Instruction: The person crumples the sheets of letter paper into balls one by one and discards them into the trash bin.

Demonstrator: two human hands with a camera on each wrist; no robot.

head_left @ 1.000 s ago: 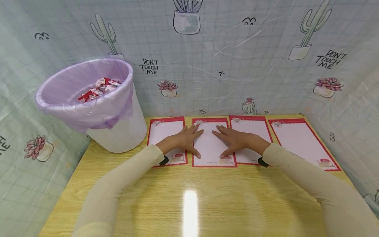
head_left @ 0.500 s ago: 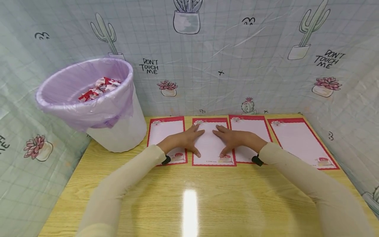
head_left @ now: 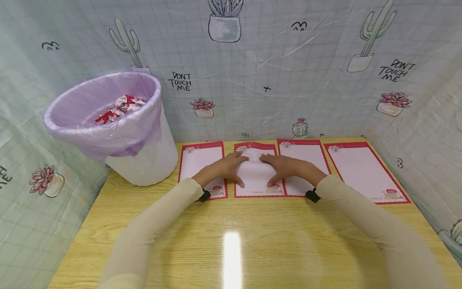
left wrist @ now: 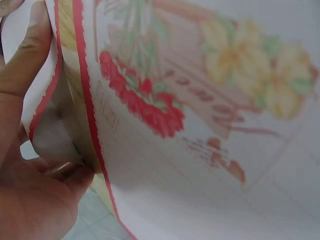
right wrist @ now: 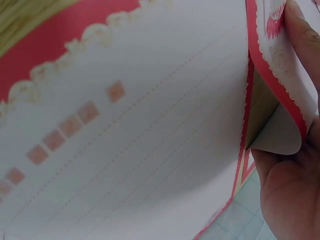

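Observation:
In the head view, several white sheets of paper with red borders lie in a row on the table. Both hands are on the second sheet from the left [head_left: 256, 172], whose middle bulges up in a fold across its width. My left hand [head_left: 229, 167] grips its left edge, and my right hand [head_left: 283, 167] grips its right edge. The left wrist view has the thumb [left wrist: 32, 45] on the paper and the fingers [left wrist: 70, 187] at the far side of the raised fold. In the right wrist view, the right fingers [right wrist: 280, 175] likewise meet the curled edge.
A white bin [head_left: 144, 164] with a purple liner stands at the back left, red and white crumpled paper [head_left: 120, 108] inside. Other sheets lie beside the held one: a left sheet [head_left: 195, 160] and two right ones, including the far-right sheet [head_left: 364, 168]. A cactus-print curtain [head_left: 267, 112] hangs behind.
The second sheet lay flat before; now its middle is raised in a fold. Thumbs and fingers of both hands have drawn closer together on it.

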